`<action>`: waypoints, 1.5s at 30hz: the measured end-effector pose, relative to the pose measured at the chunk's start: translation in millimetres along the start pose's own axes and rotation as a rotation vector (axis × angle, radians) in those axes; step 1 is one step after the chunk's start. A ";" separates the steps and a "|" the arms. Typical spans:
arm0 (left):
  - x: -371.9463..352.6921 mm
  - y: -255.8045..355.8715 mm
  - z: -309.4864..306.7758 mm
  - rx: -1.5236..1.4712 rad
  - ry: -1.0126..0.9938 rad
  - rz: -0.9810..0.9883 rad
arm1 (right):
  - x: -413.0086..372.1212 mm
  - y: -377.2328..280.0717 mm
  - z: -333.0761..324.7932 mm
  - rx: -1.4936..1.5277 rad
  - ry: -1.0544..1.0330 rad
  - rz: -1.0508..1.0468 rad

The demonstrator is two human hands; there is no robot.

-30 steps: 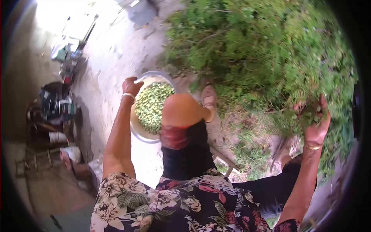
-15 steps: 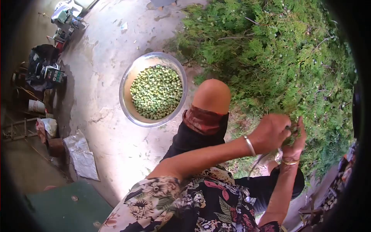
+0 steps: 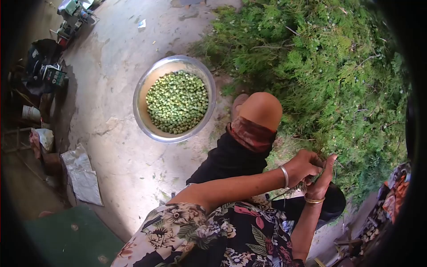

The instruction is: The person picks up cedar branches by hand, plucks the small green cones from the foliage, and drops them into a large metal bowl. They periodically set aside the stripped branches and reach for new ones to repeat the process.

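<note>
My left hand (image 3: pixel 304 167), with a silver bangle at its wrist, has its fingers pinched together against my right hand. What lies between its fingertips is too small to make out. My right hand (image 3: pixel 321 181), wearing a gold bangle, is curled around a green conifer sprig, its thumb or finger pointing up. Part of the sprig (image 3: pixel 290 192) hangs out below the left wrist. Both hands are over my right leg, beside a large heap of cut conifer branches (image 3: pixel 351 89). A wide metal basin (image 3: pixel 138 116) to the left holds many small green cones (image 3: pixel 178 102).
My bent knee (image 3: pixel 260 109) rises between basin and branches. A dark green surface (image 3: pixel 71 231) is at lower left, near a silvery sheet (image 3: pixel 84 178). Along the left wall stand a black bag (image 3: pixel 42 62) and a white bucket (image 3: pixel 31 113). An orange wrapper (image 3: pixel 396 200) lies at right.
Both hands have moved down and left, closer to my body, staying together. The knee appears farther right, and the view has shifted slightly.
</note>
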State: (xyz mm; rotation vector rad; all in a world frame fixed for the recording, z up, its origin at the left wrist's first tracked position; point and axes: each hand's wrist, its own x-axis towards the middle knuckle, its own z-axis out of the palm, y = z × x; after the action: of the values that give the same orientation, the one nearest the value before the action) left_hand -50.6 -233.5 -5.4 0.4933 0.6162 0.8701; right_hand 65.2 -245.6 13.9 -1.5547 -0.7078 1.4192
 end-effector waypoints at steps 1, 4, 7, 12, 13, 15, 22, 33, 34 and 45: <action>-0.5 -0.2 -1.6 -0.040 -0.017 -0.003 | -3.8 -0.4 3.0 -0.002 0.005 -0.004; 2.9 15.3 -8.6 0.028 0.012 0.096 | -4.5 6.1 -0.8 -0.262 -0.114 -0.352; 16.0 22.0 -21.4 0.272 0.122 0.268 | -3.2 1.0 -5.2 -0.437 -0.121 -0.348; 24.9 30.7 -23.4 0.686 0.223 0.697 | 11.2 -2.4 2.3 -0.397 0.071 -0.434; 24.3 33.6 -22.4 0.723 0.278 0.719 | 8.9 -4.0 7.8 -0.402 0.067 -0.427; 21.9 45.1 -23.0 0.746 0.305 0.735 | 5.6 -6.0 19.1 -0.417 0.150 -0.473; 21.8 78.3 -66.9 0.903 0.626 1.073 | 6.2 -8.5 52.9 -0.423 0.192 -0.553; -103.1 126.5 -293.6 0.165 1.026 0.567 | 71.3 53.1 -15.0 -0.979 0.271 -0.468; -116.8 108.9 -340.9 0.543 1.134 0.370 | 74.0 60.1 -18.1 -1.074 0.255 -0.423; -18.8 88.1 -475.9 1.543 1.310 -0.027 | 85.6 94.4 0.4 -1.049 0.097 0.044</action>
State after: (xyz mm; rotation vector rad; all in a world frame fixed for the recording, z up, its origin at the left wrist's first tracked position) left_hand -429.4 -129.2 -288.7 1.2528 2.5446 0.4284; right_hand 66.2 -213.0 -109.3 -2.3963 -1.5010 0.9989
